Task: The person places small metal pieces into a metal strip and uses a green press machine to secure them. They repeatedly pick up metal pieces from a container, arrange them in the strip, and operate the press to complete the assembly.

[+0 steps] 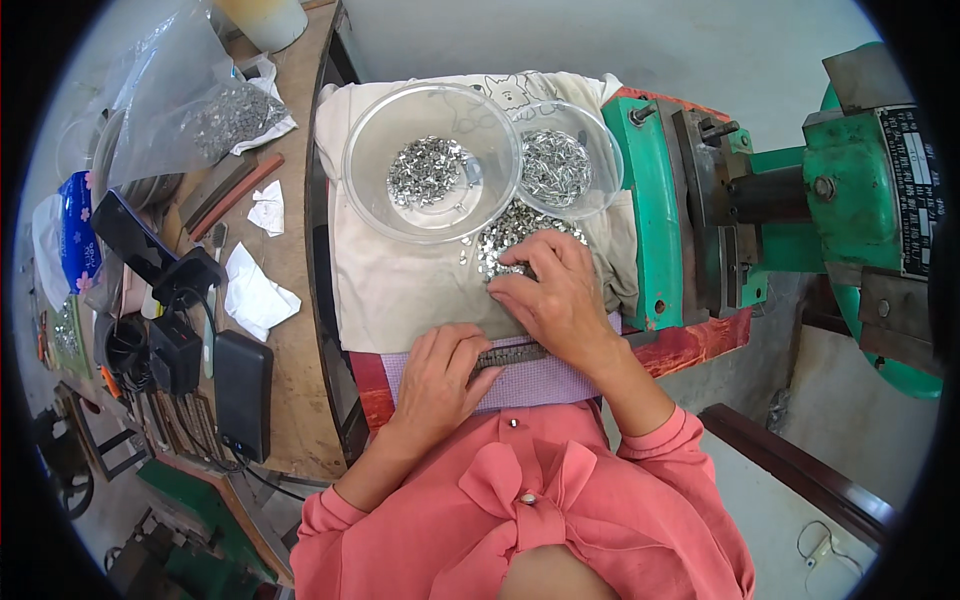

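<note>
Gleaming small metal pieces (505, 235) (silvery, loosely heaped).

This is a small workshop: a big green metal machine (800, 200), bowls of tiny shiny metal parts (430, 170), and a messy wooden tabletop (290, 400).

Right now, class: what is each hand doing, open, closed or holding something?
Left hand: fingers curled, resting on the dark metal strip; grip cannot be told.
Right hand: open, palm down on loose small metal pieces.
</note>
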Demonstrator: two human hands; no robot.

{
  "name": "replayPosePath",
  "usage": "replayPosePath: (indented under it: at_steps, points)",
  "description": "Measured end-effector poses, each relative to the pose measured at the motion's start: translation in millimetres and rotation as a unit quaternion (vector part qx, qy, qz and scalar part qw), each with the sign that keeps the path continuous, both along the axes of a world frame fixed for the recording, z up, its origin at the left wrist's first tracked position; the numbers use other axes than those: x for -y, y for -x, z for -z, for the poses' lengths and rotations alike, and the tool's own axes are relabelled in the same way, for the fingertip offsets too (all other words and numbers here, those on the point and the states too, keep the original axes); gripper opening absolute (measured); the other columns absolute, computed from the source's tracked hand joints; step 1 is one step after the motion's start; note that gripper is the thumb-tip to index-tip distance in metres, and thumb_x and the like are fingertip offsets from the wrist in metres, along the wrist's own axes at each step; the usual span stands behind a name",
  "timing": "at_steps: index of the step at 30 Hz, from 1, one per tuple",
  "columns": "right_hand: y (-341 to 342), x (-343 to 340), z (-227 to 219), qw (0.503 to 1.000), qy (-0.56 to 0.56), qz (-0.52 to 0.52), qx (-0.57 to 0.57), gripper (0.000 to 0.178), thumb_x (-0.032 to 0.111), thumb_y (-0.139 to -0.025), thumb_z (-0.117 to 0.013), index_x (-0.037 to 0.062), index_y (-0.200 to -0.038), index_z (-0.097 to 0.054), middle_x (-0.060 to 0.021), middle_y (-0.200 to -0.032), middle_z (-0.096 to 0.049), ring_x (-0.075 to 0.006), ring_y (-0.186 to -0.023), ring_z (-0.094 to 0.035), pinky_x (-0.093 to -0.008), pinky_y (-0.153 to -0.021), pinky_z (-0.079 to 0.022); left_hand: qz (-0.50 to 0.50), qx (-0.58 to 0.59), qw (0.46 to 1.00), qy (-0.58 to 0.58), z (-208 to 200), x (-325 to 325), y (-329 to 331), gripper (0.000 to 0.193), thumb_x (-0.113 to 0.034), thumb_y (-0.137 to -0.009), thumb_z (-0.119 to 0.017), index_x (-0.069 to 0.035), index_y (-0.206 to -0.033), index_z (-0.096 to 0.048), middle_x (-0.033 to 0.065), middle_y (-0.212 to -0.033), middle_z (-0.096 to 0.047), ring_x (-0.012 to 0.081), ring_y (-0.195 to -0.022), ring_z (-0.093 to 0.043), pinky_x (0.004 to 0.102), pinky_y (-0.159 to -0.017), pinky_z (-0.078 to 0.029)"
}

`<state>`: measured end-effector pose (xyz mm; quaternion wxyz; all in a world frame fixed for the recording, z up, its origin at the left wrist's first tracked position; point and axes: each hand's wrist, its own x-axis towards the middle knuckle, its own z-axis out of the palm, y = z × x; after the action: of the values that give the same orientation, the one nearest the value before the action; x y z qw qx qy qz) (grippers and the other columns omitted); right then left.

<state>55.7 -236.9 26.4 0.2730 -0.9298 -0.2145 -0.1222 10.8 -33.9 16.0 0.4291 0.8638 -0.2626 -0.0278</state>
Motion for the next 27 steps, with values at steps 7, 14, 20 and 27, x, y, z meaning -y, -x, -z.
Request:
replayPosePath:
  at_steps: [7, 14, 20, 27]
  points:
    - [2.9, -5.1, -0.6, 0.999, -0.031, 0.0, -0.012, 0.015, 0.011, -0.075, -0.077, 0.0093, -0.088, -0.069, -0.0046, -0.107, -0.063, -0.0299, -0.11, -0.055, -0.0443, -0.094, -0.042, 0.022, 0.016, 1.0, -0.001, -2.2, -0.5, -2.0, 0.029, -0.009, -0.073, -0.082, -0.007, -0.096, -0.064, 0.0096, -0.105, -0.062, 0.032, -0.091, -0.058, 0.0417, -0.079, -0.046]
    - [52.7, 4.9, -18.2, 0.997, -0.059, 0.029, -0.049, 0.017, 0.01, -0.074, -0.08, 0.0104, -0.088, -0.069, -0.0023, -0.105, -0.065, -0.0279, -0.106, -0.057, -0.0422, -0.092, -0.041, 0.016, 0.029, 0.999, 0.008, 0.1, -4.0, -0.6, 0.023, -0.007, -0.074, -0.08, -0.007, -0.091, -0.065, 0.0083, -0.101, -0.063, 0.0303, -0.088, -0.058, 0.0407, -0.077, -0.046]
    - [67.9, 5.5, -10.3, 0.995, -0.061, 0.047, -0.065, 0.019, 0.011, -0.073, -0.082, 0.0119, -0.089, -0.073, -0.002, -0.103, -0.064, -0.027, -0.103, -0.057, -0.0415, -0.09, -0.042, 0.022, 0.031, 0.999, 0.013, 0.5, -3.7, -1.4, 0.025, -0.005, -0.075, -0.079, -0.006, -0.094, -0.064, 0.0084, -0.1, -0.064, 0.0302, -0.088, -0.059, 0.0405, -0.077, -0.046]
    - [27.3, 0.2, -9.1, 0.997, -0.025, 0.07, -0.004, 0.018, 0.012, -0.075, -0.081, 0.0108, -0.091, -0.073, -0.0037, -0.104, -0.064, -0.0286, -0.105, -0.056, -0.042, -0.089, -0.042, 0.008, 0.02, 1.0, 0.013, -3.7, -3.9, 0.8, 0.034, -0.007, -0.074, -0.082, -0.005, -0.103, -0.063, 0.0108, -0.102, -0.064, 0.0317, -0.091, -0.06, 0.0413, -0.079, -0.047]
